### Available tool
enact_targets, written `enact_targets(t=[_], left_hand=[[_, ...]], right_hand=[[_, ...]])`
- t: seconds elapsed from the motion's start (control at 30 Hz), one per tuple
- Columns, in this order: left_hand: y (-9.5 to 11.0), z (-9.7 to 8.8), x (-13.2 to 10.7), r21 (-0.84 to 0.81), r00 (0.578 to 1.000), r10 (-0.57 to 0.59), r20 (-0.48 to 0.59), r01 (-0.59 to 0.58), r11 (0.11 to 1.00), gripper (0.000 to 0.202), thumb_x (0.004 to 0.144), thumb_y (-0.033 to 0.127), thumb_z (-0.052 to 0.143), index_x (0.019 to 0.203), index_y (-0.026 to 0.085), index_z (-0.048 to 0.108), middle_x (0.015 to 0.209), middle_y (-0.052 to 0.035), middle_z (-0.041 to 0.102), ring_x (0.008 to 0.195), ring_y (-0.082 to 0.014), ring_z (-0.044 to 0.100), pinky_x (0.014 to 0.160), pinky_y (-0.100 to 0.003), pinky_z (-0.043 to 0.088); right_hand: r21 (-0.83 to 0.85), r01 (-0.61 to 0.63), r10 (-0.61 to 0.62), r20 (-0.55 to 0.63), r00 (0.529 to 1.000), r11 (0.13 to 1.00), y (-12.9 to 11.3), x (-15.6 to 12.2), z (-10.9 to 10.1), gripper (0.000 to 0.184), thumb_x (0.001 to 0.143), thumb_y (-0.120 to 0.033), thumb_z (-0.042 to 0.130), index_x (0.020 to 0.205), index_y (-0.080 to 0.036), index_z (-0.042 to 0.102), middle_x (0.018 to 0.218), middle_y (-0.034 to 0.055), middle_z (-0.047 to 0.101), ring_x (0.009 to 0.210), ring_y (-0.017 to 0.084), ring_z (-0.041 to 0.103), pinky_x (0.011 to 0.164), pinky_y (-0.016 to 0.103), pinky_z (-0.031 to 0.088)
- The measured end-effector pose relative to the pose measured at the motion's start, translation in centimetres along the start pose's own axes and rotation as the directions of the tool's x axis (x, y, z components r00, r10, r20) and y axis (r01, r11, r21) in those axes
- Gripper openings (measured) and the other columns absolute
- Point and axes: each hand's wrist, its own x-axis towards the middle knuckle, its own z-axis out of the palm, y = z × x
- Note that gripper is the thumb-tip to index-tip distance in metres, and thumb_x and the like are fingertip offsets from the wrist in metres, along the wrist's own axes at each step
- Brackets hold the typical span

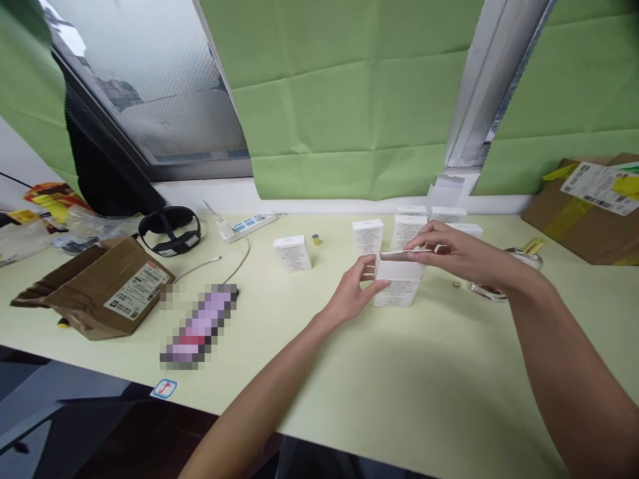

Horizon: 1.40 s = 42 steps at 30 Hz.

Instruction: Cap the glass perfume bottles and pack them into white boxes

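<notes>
A small white printed box (396, 291) stands upright on the table in front of me, its top open. My left hand (352, 289) grips its left side, with the thumb across the front and the fingers behind. Over the top right edge, my right hand (439, 251) has its fingertips closed on the box's upper rim or flap. What lies inside the box is hidden. To the right, partly behind my right forearm, are clear glass bottles with gold parts (486, 291). A small gold piece (456, 285) lies beside them.
Several white boxes (368, 236) stand behind; another box (293, 254) is further left, near a small gold cap (316, 240). On the left are an opened carton (124, 293), a black headset (170, 231), a power strip (249, 226) and a blurred phone (202, 326). A large carton (589, 213) sits right.
</notes>
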Motion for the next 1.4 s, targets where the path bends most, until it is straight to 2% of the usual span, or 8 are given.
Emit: enact_targets(t=[0.3, 0.5, 0.83, 1.07, 1.27, 1.4], left_hand=[[-0.2, 0.0, 0.0, 0.018, 1.000, 0.008, -0.007, -0.008, 1.000, 0.038, 0.089, 0.035, 0.061, 0.123, 0.026, 0.046, 0.132, -0.0064, 0.052, 0.111, -0.0199, 0.059, 0.098, -0.039, 0.050], [-0.2, -0.2, 0.0, 0.020, 1.000, 0.001, 0.005, -0.001, 1.000, 0.039, 0.090, 0.036, 0.061, 0.124, 0.027, 0.046, 0.127, -0.0057, 0.054, 0.111, -0.0207, 0.059, 0.097, -0.038, 0.050], [-0.2, -0.2, -0.1, 0.005, 1.000, -0.003, -0.001, 0.003, 1.000, 0.040, 0.089, 0.037, 0.061, 0.125, 0.027, 0.046, 0.128, -0.0069, 0.053, 0.110, -0.0207, 0.058, 0.098, -0.039, 0.048], [0.3, 0.7, -0.3, -0.142, 1.000, -0.024, 0.018, 0.026, 0.989, 0.036, 0.094, 0.039, 0.053, 0.126, 0.025, 0.043, 0.119, -0.0079, 0.058, 0.110, -0.0201, 0.057, 0.095, -0.036, 0.046], [0.0, 1.4, -0.1, -0.278, 0.999, -0.052, -0.008, 0.048, 0.959, 0.034, 0.094, 0.039, 0.053, 0.123, 0.025, 0.043, 0.122, -0.0069, 0.056, 0.115, -0.0195, 0.053, 0.097, -0.033, 0.041], [0.1, 1.6, -0.1, -0.333, 0.996, -0.093, -0.002, 0.087, 0.939, 0.035, 0.094, 0.039, 0.053, 0.123, 0.026, 0.041, 0.114, -0.0047, 0.057, 0.108, -0.0176, 0.053, 0.093, -0.030, 0.040]], right_hand=[[-0.063, 0.069, -0.065, 0.076, 0.995, 0.996, 0.1, 0.6, 1.0, 0.042, 0.085, -0.065, 0.050, 0.108, -0.036, 0.070, 0.107, 0.0042, 0.048, 0.073, 0.015, 0.052, 0.063, 0.032, 0.044], [-0.119, 0.094, -0.080, 0.115, 0.990, 0.988, 0.6, 1.3, 2.0, 0.037, 0.087, -0.060, 0.048, 0.106, -0.037, 0.071, 0.112, 0.0046, 0.042, 0.076, 0.016, 0.052, 0.070, 0.035, 0.046], [-0.118, 0.071, -0.058, 0.108, 0.992, 0.990, 0.8, 1.5, 2.5, 0.034, 0.087, -0.058, 0.049, 0.107, -0.038, 0.067, 0.113, 0.0042, 0.044, 0.073, 0.016, 0.053, 0.071, 0.036, 0.048], [-0.111, 0.059, -0.046, 0.116, 0.992, 0.992, 0.7, 1.6, 2.8, 0.029, 0.087, -0.055, 0.050, 0.103, -0.035, 0.066, 0.111, 0.0039, 0.043, 0.073, 0.015, 0.052, 0.074, 0.036, 0.047], [-0.104, 0.070, -0.056, 0.128, 0.990, 0.992, 0.8, 1.7, 2.8, 0.029, 0.088, -0.054, 0.050, 0.102, -0.034, 0.065, 0.108, 0.0044, 0.043, 0.076, 0.017, 0.053, 0.073, 0.036, 0.047], [-0.094, 0.083, -0.069, 0.144, 0.987, 0.992, 0.9, 1.8, 2.9, 0.029, 0.088, -0.054, 0.049, 0.103, -0.033, 0.064, 0.106, 0.0042, 0.043, 0.077, 0.017, 0.053, 0.075, 0.036, 0.047]])
